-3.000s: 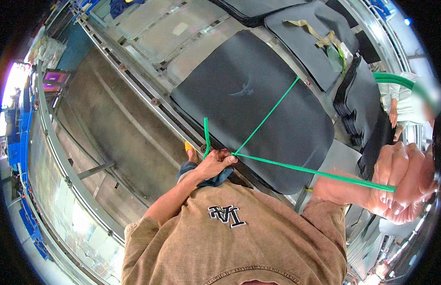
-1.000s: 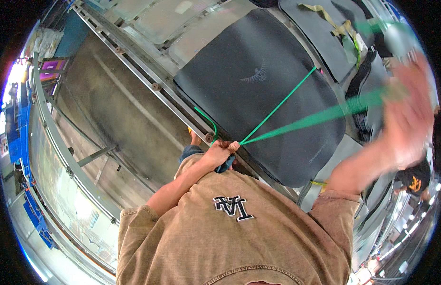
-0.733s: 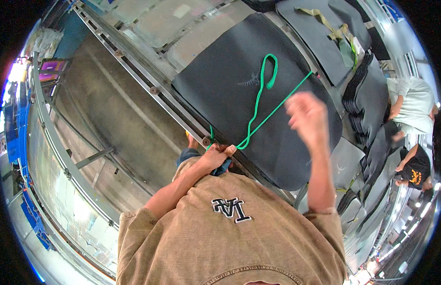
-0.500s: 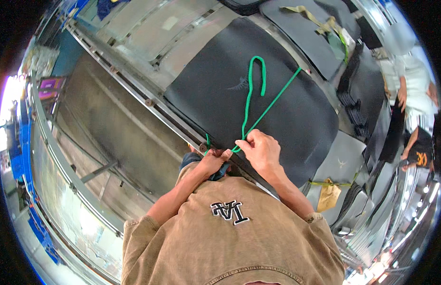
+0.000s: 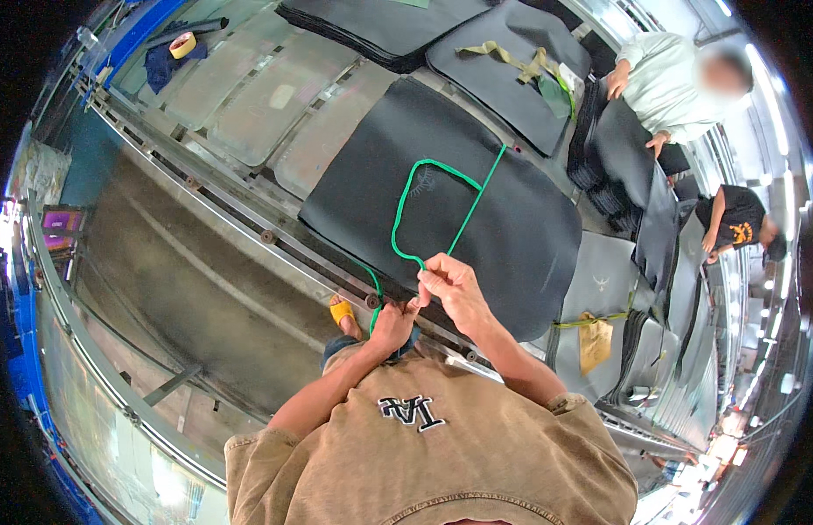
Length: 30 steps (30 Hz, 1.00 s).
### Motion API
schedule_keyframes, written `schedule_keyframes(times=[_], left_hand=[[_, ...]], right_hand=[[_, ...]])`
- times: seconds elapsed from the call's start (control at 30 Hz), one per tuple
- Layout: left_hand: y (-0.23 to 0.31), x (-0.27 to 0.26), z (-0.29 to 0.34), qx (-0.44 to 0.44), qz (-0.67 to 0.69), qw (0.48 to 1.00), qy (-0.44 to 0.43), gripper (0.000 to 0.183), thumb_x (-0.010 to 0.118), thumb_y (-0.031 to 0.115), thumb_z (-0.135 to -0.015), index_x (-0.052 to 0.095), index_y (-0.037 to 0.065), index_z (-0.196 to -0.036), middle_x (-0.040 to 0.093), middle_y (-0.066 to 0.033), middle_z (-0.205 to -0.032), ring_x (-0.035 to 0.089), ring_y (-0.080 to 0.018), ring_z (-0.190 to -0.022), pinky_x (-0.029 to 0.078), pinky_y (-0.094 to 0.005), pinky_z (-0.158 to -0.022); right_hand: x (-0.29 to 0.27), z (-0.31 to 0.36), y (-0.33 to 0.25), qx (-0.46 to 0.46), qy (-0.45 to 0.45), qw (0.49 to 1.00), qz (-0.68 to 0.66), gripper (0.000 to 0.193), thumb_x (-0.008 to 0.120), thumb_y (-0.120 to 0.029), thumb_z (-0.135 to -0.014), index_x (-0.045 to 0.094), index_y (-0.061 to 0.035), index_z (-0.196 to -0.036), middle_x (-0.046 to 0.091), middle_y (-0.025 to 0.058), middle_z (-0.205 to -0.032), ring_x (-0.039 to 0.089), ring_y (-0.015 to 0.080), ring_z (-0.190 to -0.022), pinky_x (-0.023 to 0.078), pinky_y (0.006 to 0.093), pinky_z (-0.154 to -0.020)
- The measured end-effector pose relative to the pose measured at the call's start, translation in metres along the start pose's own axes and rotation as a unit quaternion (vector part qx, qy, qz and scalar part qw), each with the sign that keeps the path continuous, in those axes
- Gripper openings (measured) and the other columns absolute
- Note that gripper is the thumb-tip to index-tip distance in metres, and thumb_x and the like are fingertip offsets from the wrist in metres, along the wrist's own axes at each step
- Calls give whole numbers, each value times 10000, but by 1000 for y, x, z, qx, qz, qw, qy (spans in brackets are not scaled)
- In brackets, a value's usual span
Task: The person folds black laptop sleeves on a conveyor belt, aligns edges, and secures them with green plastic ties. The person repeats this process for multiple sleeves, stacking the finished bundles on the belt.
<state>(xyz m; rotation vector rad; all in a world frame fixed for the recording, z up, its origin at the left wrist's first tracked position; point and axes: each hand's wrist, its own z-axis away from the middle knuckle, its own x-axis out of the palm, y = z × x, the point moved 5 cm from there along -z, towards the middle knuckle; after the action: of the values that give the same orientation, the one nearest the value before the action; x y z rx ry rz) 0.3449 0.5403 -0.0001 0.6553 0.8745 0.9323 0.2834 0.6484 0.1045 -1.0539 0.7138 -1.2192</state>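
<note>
A stack of black sheets [image 5: 354, 188], apparently rubber or leather-like, lies on the metal roller table in front of me. Green cord [image 5: 396, 210] runs straight across the top sheet from its far edge to my right hand [image 5: 456, 287]. A loose loop of it lies on the sheet, its end touching the straight length. My right hand pinches the cord at the stack's near edge. Just left and nearer, my left hand [image 5: 395, 325] is closed beside the table rail, with another green length hanging down at its fingers. What lies between the two thumbs is too small to tell.
Another black stack tied with a yellowish strap [image 5: 498, 54] lies farther off. Grey sheets with a yellow tag [image 5: 595, 343] stand at right. Across the table a person in a pale shirt [image 5: 665, 87] handles black sheets [image 5: 612, 149]. A metal rail [image 5: 223, 210] edges the table.
My view has shifted, bringing the person across the table further in. The cord's free end has swung over into a wider loop against the straight length. My right hand has drawn slightly nearer me.
</note>
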Motion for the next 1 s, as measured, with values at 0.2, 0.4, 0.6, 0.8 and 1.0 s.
schedule_keyframes(times=[0.2, 0.4, 0.6, 0.8, 1.0], left_hand=[[-23, 16, -4, -35, 54, 998, -14, 568, 458, 529, -913, 618, -10, -829, 584, -267, -764, 577, -407, -737, 451, -445, -685], [-23, 15, 9, -48, 98, 991, 75, 531, 507, 482, -912, 614, -23, -786, 542, -250, -670, 500, -367, -618, 430, -419, -625], [12, -26, 33, -56, -87, 985, 138, 351, 552, 358, -874, 609, 12, -855, 614, -256, -769, 596, -434, -809, 464, -471, -715], [105, -84, 83, 221, -423, 861, 178, 188, 635, 144, -681, 566, 87, -846, 528, -74, -790, 609, -273, -754, 446, -386, -669], [165, -100, 76, 390, -614, 673, 133, 237, 594, 206, -665, 594, 107, -881, 564, -53, -924, 520, -228, -1050, 307, -464, -958]], right_hand=[[11, -5, -3, 92, 5, 995, -43, 79, 569, -14, -860, 549, -23, -784, 453, -27, -620, 378, 46, -511, 277, 224, -463], [15, 6, -13, 68, -58, 996, -16, 91, 570, -2, -858, 546, -29, -774, 453, -36, -620, 381, 40, -534, 274, 226, -469], [10, 0, -20, -72, -116, 968, 210, 67, 570, -5, -852, 514, -26, -821, 546, 46, -599, 529, 130, -533, 406, 302, -483], [23, 4, -19, -230, -206, 836, 454, 159, 606, -60, -753, 487, -36, -856, 559, 227, -633, 567, 446, -652, 437, 512, -553], [15, -6, 3, -223, -232, 864, 387, 89, 621, -69, -722, 580, -4, -766, 563, 210, -631, 540, 348, -540, 447, 414, -526]])
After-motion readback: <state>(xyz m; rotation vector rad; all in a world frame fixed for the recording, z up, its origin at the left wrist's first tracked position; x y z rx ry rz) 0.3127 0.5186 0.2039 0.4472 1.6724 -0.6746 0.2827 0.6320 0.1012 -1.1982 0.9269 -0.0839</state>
